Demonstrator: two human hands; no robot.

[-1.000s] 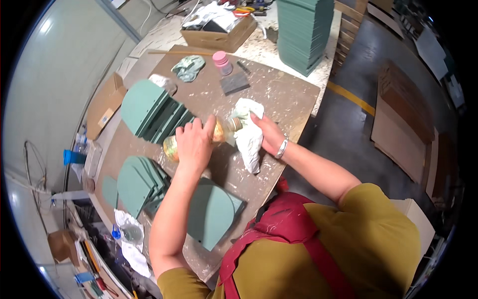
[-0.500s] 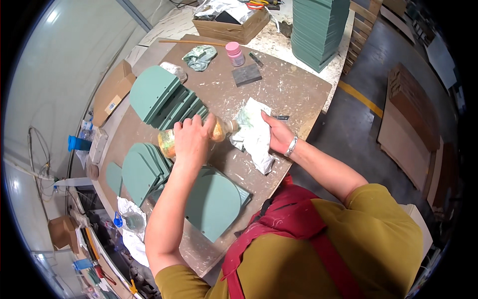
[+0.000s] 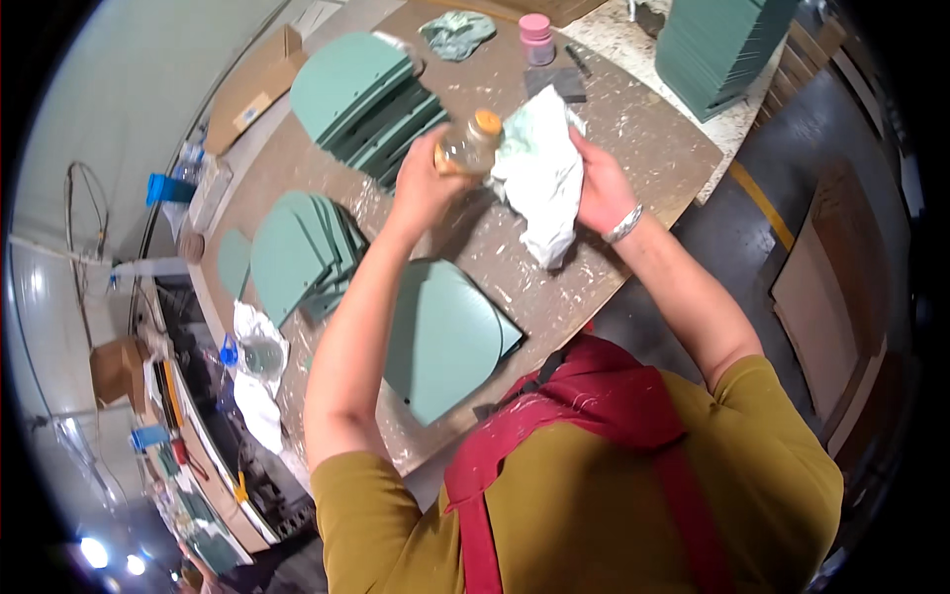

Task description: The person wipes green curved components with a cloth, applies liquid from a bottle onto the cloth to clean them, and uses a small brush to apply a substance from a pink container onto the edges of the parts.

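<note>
My left hand (image 3: pixel 427 193) is wrapped round a clear plastic bottle (image 3: pixel 465 150) whose round orange end points up and away from me. The bottle is tilted and its tip is close to a crumpled white cloth (image 3: pixel 544 183). On the right, my right hand (image 3: pixel 606 188) grips this cloth, which hangs over the brown worktable (image 3: pixel 633 129) and bears a faint green stain. Beyond the left hand stands a row of green rounded panels (image 3: pixel 351 84). More green panels lie nearer, one stack (image 3: pixel 297 247) on the left and another (image 3: pixel 435 342) below the bottle.
A pink jar (image 3: pixel 535 42), a dark grey block (image 3: pixel 556 83) and a crumpled greenish cloth (image 3: pixel 457 36) lie at the back. A tall green stack (image 3: pixel 717 59) stands far right. A blue-capped bottle (image 3: pixel 259 354) sits at left on white cloth.
The bottle has been raised and turned more upright, its top now facing up. Both hands have moved up and away from me with the bottle and the cloth, and the view has shifted.
</note>
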